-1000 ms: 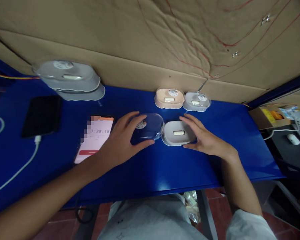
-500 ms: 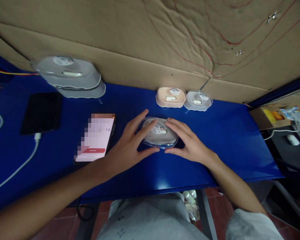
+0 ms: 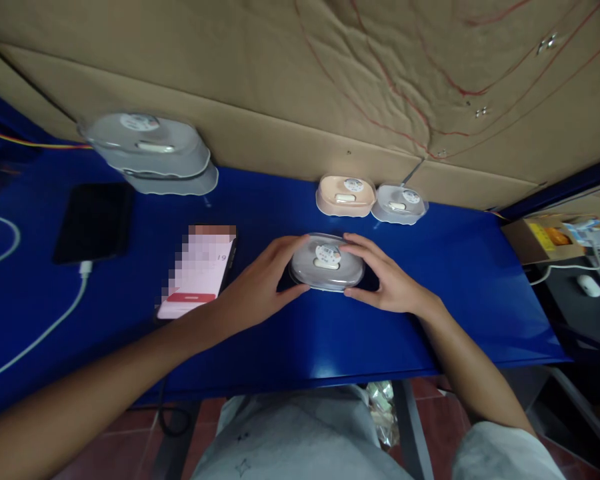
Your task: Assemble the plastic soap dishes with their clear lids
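Between my hands is a small oval grey container (image 3: 307, 273) with a clear lid, a round white sticker and a white tab on top. It lies on the blue table (image 3: 300, 347). My left hand (image 3: 275, 270) grips its left end, fingers at the far edge and thumb at the near edge. On the other end, my right hand (image 3: 383, 277) holds it the same way, fingertips on the far right rim and thumb at the near side. Behind it stand a peach container (image 3: 330, 201) and another grey container (image 3: 387, 212), side by side with similar lids.
A stack of larger grey containers (image 3: 180, 137) stands at the back left. Left of my hands lie a lit phone (image 3: 190, 308) and a dark tablet-like device (image 3: 95, 223) with a white cable (image 3: 70, 317). Cardboard (image 3: 230, 73) lines the back. A white mouse (image 3: 589, 285) sits far right.
My left fingers have drawn back from over the lid to its left edge. The container has turned to sit straighter, with its sticker and tab showing. Both hands now hug its ends.
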Tool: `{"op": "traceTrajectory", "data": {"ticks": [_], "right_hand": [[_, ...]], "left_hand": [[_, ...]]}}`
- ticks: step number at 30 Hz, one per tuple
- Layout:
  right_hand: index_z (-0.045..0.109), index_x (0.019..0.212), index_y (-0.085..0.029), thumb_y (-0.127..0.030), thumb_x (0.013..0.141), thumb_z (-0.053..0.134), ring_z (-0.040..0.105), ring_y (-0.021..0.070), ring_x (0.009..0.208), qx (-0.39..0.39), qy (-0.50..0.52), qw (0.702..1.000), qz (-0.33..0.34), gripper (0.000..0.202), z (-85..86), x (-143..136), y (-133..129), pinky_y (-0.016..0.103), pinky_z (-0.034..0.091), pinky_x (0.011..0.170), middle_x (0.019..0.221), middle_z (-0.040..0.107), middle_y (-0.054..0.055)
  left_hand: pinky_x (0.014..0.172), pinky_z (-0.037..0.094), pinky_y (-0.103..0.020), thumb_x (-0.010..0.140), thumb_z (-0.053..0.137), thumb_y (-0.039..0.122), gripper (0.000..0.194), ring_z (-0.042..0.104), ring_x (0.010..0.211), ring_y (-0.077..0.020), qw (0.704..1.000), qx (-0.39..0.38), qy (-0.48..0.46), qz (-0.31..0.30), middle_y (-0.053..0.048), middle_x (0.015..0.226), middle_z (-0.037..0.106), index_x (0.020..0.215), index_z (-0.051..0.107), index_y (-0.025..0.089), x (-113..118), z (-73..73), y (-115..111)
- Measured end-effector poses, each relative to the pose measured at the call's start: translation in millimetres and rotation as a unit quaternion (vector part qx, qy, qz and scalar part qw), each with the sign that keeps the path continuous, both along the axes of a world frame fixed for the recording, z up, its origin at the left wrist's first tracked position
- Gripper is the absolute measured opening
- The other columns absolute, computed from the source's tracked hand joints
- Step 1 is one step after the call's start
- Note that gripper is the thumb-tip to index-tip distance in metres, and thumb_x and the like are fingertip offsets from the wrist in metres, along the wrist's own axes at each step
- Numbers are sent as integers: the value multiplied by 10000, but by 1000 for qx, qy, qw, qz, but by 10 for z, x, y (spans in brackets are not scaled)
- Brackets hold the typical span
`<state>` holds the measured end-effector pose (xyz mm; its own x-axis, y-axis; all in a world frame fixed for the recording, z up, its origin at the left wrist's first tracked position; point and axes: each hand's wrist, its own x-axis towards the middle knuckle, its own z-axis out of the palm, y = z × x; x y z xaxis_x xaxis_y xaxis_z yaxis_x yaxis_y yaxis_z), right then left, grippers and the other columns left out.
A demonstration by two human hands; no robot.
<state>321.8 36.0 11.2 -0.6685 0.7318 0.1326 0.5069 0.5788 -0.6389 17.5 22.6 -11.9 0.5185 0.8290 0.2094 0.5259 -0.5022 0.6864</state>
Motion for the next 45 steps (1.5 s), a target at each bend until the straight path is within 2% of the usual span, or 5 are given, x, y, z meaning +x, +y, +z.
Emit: {"op": "traceTrajectory", "data": {"ticks": [7, 13, 29, 41, 45], "right_hand": [[381, 1591, -366, -435, 962, 765, 349, 333, 1621, -14, -2, 1000, 5, 740, 15, 32, 18, 624, 333, 1326, 1700, 364, 116], [399, 1569, -365, -587, 856, 850, 402, 380, 1581, 6, -9, 1000, -2, 872, -61, 33, 42, 641, 386, 1295, 1665, 386, 136], [427, 1558, -336, -538, 888, 836, 460, 403, 1528, 77, -15, 997, -9, 811, -137, 66, 32, 657, 441, 1253, 1602, 439, 154], [384, 1616, -351, -452, 960, 773, 416, 380, 1569, 83, -15, 996, 9, 769, -125, 9, 0, 632, 442, 1264, 1643, 380, 147], [383, 1606, -334, -468, 959, 772, 416, 380, 1572, 83, -18, 996, 6, 767, -130, 14, -1, 638, 446, 1259, 1638, 380, 160]], "left_hand": [[1277, 391, -576, 1026, 687, 386, 737, 476, 1541, -339, 1000, -9, -12, -7, -160, 1663, 484, 1654, 311, 297, 0, -12, 19], [1286, 388, -556, 1040, 661, 426, 721, 479, 1544, -335, 1000, -14, -8, -12, -141, 1684, 483, 1660, 323, 283, -1, 5, 27], [1289, 390, -532, 1039, 672, 388, 708, 501, 1534, -315, 1000, -15, -16, -6, -131, 1679, 495, 1654, 337, 285, -20, -33, 20], [1263, 431, -522, 981, 755, 324, 723, 537, 1507, -314, 999, -41, -25, 10, -140, 1629, 547, 1596, 380, 259, -15, -9, -4], [1286, 398, -541, 965, 767, 273, 721, 444, 1579, -332, 999, -15, -27, 9, -191, 1716, 416, 1572, 379, 233, -23, -30, -5]]}}
